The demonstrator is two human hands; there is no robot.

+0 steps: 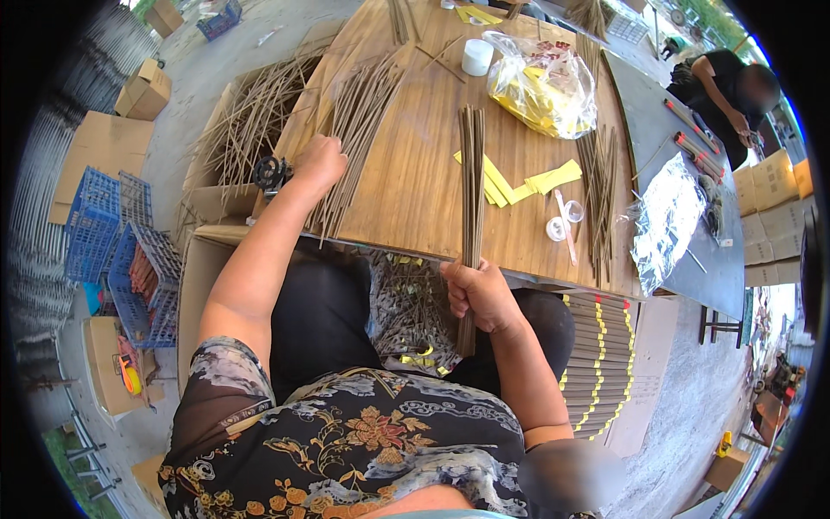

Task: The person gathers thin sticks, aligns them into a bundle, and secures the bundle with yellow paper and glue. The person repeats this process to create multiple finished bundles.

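My right hand is wrapped round a bundle of thin brown sticks, at the table's near edge. The bundle stretches away over the wooden table, and its near end hangs below the edge. On the left, my left hand is closed beside a loose spread of brown sticks; whatever its fingers hold is hidden. Next to that wrist is a black wheel-like part. Right of the bundle lie yellow paper strips and small clear round pieces with a narrow strip.
A clear bag of yellow strips and a white jar stand farther back. More sticks lie rightward. Yellow-banded bundles rest below the table at right. A stick-filled box adjoins the left edge. Another person works far right.
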